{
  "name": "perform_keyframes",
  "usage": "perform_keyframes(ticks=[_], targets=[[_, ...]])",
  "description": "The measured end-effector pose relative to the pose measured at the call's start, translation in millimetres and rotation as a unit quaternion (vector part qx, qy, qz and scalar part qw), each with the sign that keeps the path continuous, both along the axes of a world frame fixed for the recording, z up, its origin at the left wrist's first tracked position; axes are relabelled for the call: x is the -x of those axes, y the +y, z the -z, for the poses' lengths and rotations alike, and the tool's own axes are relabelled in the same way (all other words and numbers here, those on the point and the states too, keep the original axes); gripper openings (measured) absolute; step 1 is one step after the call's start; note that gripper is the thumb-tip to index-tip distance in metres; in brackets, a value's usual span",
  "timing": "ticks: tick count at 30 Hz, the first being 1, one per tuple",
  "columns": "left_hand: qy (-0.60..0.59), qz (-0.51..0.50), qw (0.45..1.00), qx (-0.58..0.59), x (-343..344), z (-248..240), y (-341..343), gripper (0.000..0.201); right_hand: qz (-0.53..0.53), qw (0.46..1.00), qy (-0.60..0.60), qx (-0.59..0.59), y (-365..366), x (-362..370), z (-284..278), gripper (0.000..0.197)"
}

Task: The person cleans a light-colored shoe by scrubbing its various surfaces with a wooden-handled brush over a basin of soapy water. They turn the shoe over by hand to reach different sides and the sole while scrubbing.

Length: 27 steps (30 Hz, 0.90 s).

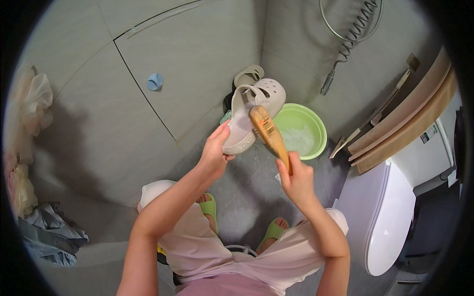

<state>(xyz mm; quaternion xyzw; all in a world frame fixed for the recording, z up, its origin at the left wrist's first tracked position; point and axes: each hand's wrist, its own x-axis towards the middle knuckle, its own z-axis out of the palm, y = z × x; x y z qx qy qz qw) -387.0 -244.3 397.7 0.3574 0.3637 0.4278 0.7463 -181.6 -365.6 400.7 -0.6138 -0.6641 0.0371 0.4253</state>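
Observation:
Gripped at its heel end, a pale clog [269,96] with round holes hangs in my left hand [215,152], its toe pointing away and to the right. My right hand [297,180] is closed round the handle of a wooden scrubbing brush [269,130]. The brush head lies against the clog's inner side near the strap; its bristles are hidden underneath. Just right of the clog, on the floor, stands a green basin [321,133] with foamy water [297,140] in it.
Behind the clog, other footwear [249,75] sits against the wall. A white toilet [390,217] stands at the right, with curved boards [410,118] and a long-handled tool [380,116] beyond it. A coiled hose [353,42] hangs above. Clothing [52,234] lies at the left.

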Motion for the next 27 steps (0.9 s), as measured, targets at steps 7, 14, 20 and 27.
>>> perform_keyframes(ticks=[7,14,20,27], targets=[[-0.036,0.003,0.999,0.039,1,5,3,0.035,-0.017,1.000,-0.017,-0.019,4,3,8,0.020],[-0.121,0.134,0.983,0.037,5,11,0,0.046,-0.041,0.886,0.457,0.064,27,-21,16,0.024],[-0.057,0.178,0.982,0.003,3,12,-4,0.080,-0.097,0.852,0.500,0.116,18,8,18,0.034],[0.017,0.164,0.981,-0.105,-13,27,-9,0.079,-0.023,0.837,0.524,0.157,27,25,21,0.049]])
